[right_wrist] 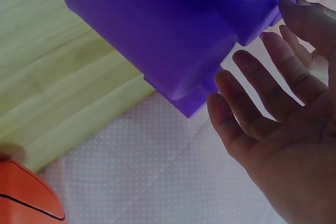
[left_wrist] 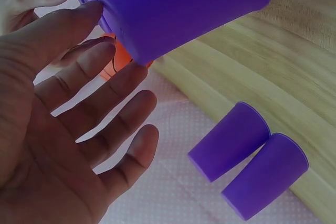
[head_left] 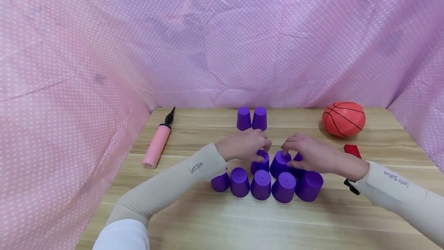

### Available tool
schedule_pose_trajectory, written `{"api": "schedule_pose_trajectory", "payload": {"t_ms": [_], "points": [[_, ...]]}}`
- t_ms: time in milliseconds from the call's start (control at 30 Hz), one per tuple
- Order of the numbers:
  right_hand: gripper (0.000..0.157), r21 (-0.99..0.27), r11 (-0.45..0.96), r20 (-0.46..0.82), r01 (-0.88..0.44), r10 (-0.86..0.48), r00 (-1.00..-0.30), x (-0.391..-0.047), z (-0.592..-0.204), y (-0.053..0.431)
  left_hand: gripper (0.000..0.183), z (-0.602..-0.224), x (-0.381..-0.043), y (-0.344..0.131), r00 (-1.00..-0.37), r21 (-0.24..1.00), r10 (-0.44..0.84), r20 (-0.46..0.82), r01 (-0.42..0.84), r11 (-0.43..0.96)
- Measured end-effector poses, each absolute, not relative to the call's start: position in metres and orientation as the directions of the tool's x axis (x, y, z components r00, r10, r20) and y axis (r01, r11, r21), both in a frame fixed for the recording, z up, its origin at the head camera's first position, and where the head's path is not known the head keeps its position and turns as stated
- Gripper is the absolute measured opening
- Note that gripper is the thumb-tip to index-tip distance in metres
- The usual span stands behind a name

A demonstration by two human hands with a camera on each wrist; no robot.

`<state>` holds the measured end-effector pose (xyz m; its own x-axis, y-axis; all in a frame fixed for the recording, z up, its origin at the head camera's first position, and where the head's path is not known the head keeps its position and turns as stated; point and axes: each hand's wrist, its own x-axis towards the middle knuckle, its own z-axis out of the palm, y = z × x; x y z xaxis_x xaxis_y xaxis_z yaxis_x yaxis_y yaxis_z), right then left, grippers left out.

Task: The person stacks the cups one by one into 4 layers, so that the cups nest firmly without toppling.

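Upside-down purple cups stand in two close rows mid-table. In the rear row, my left hand is at the top of one purple cup, thumb and fingertips on either side of its closed end. My right hand pinches the neighbouring purple cup near its top with thumb and forefinger. Its other fingers are spread apart in the right wrist view. Beside it, a further cup is partly covered by the right hand. Several cups form the front row.
Two more upturned cups stand at the back. A pink hand pump with a black nozzle lies on the left. At the right are an orange-red basketball-patterned ball and a red block. Dotted pink cloth hangs behind the wooden table.
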<state>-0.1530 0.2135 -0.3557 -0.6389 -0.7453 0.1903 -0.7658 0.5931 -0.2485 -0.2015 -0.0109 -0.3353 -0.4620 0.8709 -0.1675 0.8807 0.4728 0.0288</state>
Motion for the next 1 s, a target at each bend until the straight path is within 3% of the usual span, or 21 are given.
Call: {"api": "schedule_pose_trajectory", "payload": {"t_ms": [200, 500, 1000], "points": [[0.021, -0.275, 0.606, 0.167, -0.747, -0.735, -0.658, -0.151, -0.36, 0.212, 0.023, -0.336, -0.2, -0.012, -0.461, 0.044, 0.871, -0.167, 0.879, 0.474], [0.019, -0.296, 0.614, 0.167, -0.732, -0.721, -0.672, -0.15, -0.362, 0.212, 0.015, -0.339, -0.198, -0.011, -0.408, 0.042, 0.903, -0.133, 0.908, 0.417], [0.022, -0.322, 0.624, 0.176, -0.712, -0.699, -0.693, -0.151, -0.367, 0.213, 0.014, -0.341, -0.202, -0.013, -0.433, 0.096, 0.887, -0.16, 0.888, 0.45]]}}
